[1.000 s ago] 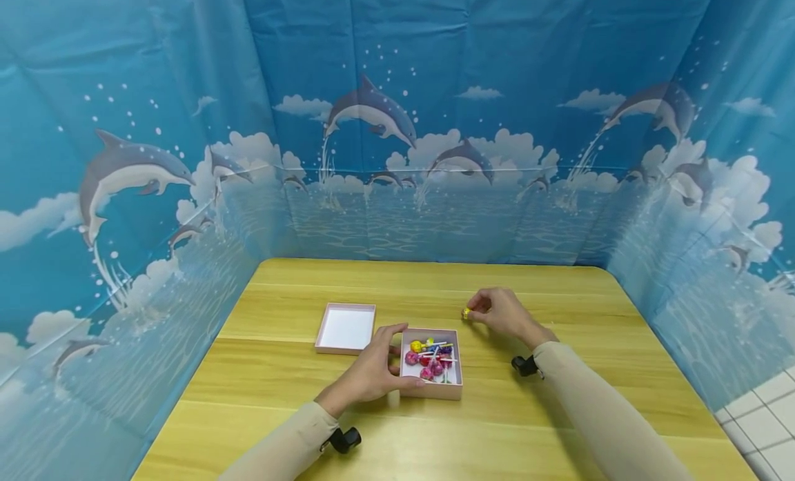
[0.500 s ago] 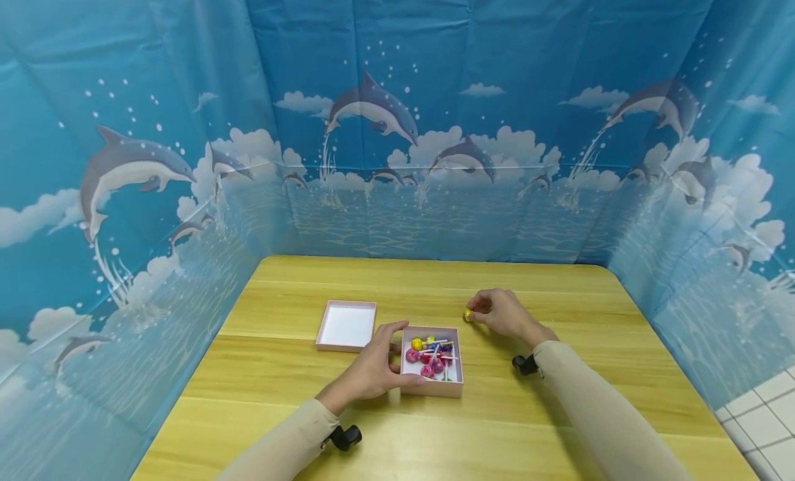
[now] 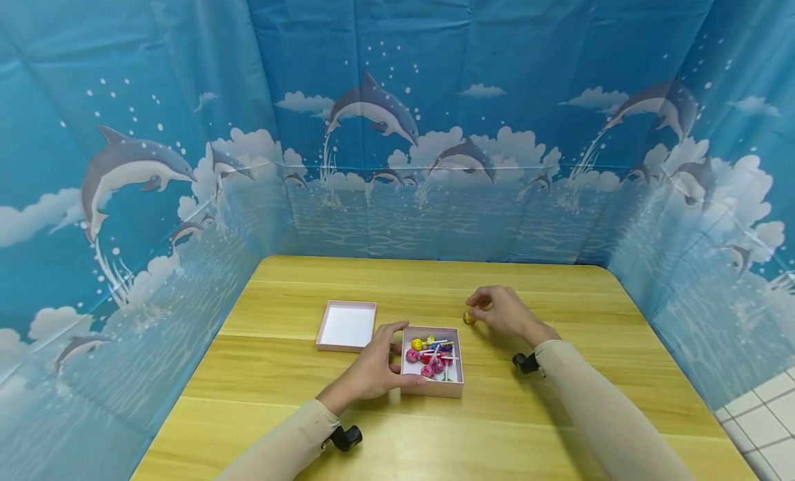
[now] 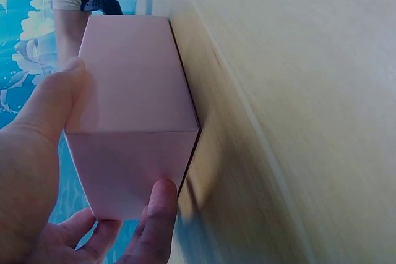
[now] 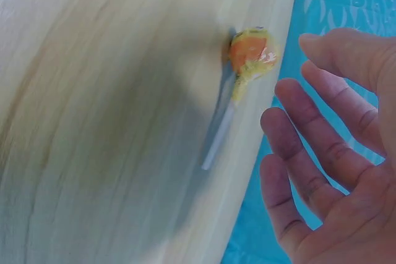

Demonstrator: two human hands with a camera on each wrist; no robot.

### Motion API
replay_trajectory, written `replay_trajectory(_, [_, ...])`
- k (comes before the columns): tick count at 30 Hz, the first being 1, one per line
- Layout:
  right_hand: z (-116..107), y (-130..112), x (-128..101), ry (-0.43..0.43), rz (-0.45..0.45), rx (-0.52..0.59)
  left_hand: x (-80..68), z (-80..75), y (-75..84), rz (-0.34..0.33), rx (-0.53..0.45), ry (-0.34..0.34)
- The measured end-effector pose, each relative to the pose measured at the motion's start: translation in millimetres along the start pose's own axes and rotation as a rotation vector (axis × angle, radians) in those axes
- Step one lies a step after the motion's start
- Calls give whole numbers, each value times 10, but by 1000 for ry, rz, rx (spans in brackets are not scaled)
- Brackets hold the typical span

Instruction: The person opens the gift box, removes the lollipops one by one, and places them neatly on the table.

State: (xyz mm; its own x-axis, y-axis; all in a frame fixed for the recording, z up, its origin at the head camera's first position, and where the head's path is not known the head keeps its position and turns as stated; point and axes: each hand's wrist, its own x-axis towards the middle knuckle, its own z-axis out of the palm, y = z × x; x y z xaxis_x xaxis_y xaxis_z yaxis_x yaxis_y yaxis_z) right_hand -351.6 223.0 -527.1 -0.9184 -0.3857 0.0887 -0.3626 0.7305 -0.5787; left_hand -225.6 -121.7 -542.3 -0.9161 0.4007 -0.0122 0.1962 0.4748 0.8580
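One grip of mine, the left hand [image 3: 371,370], grasps a square, open-topped pink box [image 3: 431,391] of what looks like cardboard, thumb along its near wall, fingers against the left side and far corner. It stands on a yellowish wood-grain counter [image 3: 298,277] and holds a jumble of small wrapped lollipops [image 3: 437,365], pink, yellow, red and blue, their pale sticks crossing. My other grip, the right hand [image 3: 504,312], is relaxed and grasps nothing; its fingers are loosely bent. Just beside its fingertips, not touching them, a round orange-and-yellow wrapped lollipop [image 5: 252,52] with a white stick rests on the counter, beyond the box and to its right. Just past my left hand lies a shallow, square, pink-rimmed lid [image 3: 346,326], white inside. A blue curtain [image 3: 404,32] printed with leaping dolphins hangs around the counter.
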Motion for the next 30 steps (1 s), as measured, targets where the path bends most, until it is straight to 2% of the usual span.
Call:
replay_trajectory(7, [-47,-183,-55,4,-41,-29,-1,9,1,-10,4,4])
replay_trajectory(17, [-84,-577,-111,-32,-171,-90,-19,14,15,1,3,5])
replay_trajectory(30, [-9,-1135,-171,-186,-323,-139,-29,10,10,11,7,1])
